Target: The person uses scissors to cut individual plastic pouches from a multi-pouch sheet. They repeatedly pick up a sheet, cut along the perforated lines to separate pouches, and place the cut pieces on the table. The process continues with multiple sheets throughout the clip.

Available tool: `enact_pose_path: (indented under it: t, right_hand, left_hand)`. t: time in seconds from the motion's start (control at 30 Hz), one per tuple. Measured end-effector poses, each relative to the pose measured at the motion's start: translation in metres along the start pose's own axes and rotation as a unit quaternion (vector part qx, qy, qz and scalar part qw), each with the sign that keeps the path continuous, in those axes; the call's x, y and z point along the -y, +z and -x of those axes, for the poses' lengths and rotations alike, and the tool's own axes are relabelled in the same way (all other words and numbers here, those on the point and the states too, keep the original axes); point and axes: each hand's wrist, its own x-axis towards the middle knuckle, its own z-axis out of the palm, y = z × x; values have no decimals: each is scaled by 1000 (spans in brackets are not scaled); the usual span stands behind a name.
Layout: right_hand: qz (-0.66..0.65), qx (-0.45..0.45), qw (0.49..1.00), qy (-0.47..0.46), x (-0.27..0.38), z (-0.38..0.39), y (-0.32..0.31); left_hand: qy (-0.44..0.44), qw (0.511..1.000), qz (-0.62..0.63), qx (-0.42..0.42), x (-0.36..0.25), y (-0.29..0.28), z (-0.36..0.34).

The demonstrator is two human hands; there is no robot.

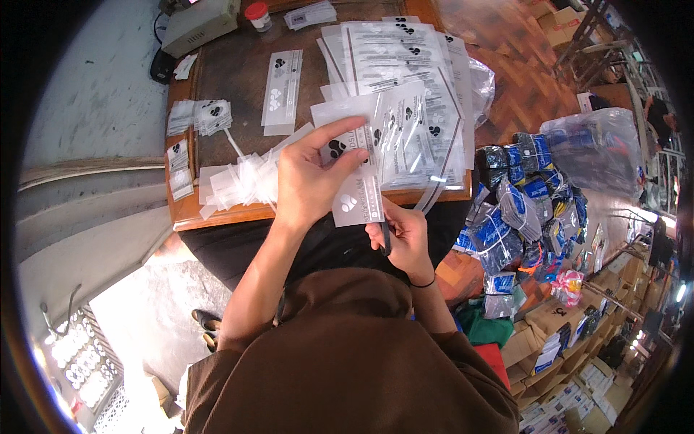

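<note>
My left hand (pixel 307 177) pinches a strip of clear printed plastic film (pixel 353 206) between thumb and fingers, over the table's near edge. Just below and to the right, my right hand (pixel 406 242) is closed round the black handle of a pair of scissors (pixel 385 237). The scissor blades are mostly hidden at the strip's right edge, so I cannot tell whether they touch it. Beyond my hands lies a broad pile of printed clear plastic sheets (pixel 441 98). Left of my left hand is a loose heap of narrow film pieces (pixel 249 177).
On the brown wooden table (pixel 224 72) are a separate printed strip (pixel 283 90), a bundle of small labels (pixel 212 116), a red-lidded jar (pixel 258 16) and a grey machine (pixel 201 27). Blue-and-grey packets (pixel 531 195) pile on the floor at right, near cardboard boxes (pixel 549 318).
</note>
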Motion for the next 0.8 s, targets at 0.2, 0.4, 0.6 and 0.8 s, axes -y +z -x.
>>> enact_pose_path:
  t: [0.2,0.4,0.6,0.8]
  right_hand:
    - [46,-7,999,8,9,1,-6]
    - [154,4,979,-136,-25,-22,-10]
    - [91,8,995,-34,5,-16,-16]
    - [123,27,992,-26,10,-22,-18]
  left_hand:
    - [30,993,-112,12,-11,5,-4]
    - [50,994,-99,-25,6,-3,-10]
    - [10,1000,13,9,4,15,-17]
    - [9,1000,23,10,10,6,-20]
